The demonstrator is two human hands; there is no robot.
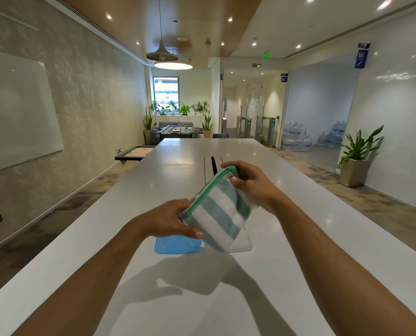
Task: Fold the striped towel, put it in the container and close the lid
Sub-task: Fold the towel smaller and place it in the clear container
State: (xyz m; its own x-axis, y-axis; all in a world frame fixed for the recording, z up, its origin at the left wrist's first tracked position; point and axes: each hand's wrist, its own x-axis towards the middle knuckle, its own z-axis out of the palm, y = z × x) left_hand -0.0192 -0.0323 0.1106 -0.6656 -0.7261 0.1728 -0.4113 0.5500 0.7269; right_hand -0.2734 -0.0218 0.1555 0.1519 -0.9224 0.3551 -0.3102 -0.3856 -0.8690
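Note:
The striped towel [218,214], teal and white with a green stitched edge, is folded into a thick pad and held in the air above the table. My left hand [168,220] grips its near lower corner. My right hand [250,183] pinches its far upper corner. Under the towel, on the table, lies a blue lid [176,246]. Just right of the lid a clear container [242,244] shows partly, most of it hidden behind the towel.
The long white table [287,275] runs away from me, with a dark cable slot [213,166] down its middle beyond my hands. Floor drops off on both sides. A potted plant [357,161] stands at the right wall.

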